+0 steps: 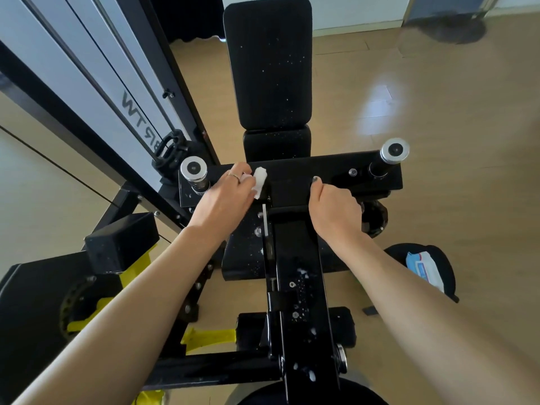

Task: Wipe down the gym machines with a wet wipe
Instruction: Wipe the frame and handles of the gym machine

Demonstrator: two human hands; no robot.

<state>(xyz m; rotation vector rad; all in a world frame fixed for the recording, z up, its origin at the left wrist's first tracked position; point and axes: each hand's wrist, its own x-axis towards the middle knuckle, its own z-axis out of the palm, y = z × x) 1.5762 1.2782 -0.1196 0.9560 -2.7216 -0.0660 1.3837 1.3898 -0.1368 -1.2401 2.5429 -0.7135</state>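
Left hand point(225, 194) pinches the small crumpled white wet wipe point(260, 182), pressed on the black steel crossbar point(292, 176) w/ its long axis left–right. Right hand point(333, 209) clenched round the bar's near edge, steadying. Unwiped span lies right of the wipe, twd the right hand.

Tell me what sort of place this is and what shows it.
Probably a small gym or home workout room: a black padded bench back, chrome-capped weight pegs on a black crossbar, and a cable machine's upright frame over wood-look flooring.
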